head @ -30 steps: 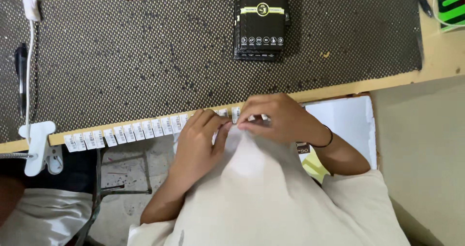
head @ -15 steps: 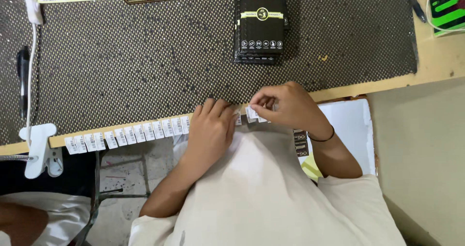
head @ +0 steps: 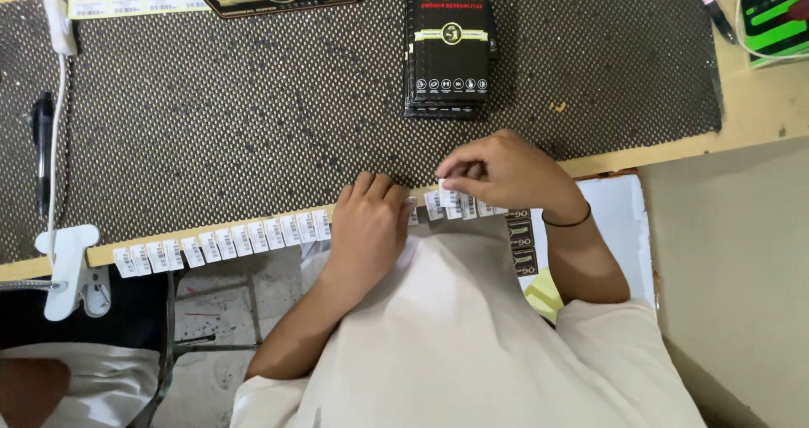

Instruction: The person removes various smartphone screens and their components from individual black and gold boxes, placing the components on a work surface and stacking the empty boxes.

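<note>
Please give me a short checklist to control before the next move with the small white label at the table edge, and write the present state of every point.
1. The right hand pinches one small white label in its fingertips: ok.
2. The left hand rests on the table edge, beside the label row: ok.
3. The row of white labels hangs in line along the edge, left of the left hand: ok.
4. The black packages are stacked on the dotted mat, apart from both hands: ok.
5. The pinched label is fully free from its neighbours: cannot tell, the fingers cover it.
6. The label's sticky side is clean: cannot tell.
</note>
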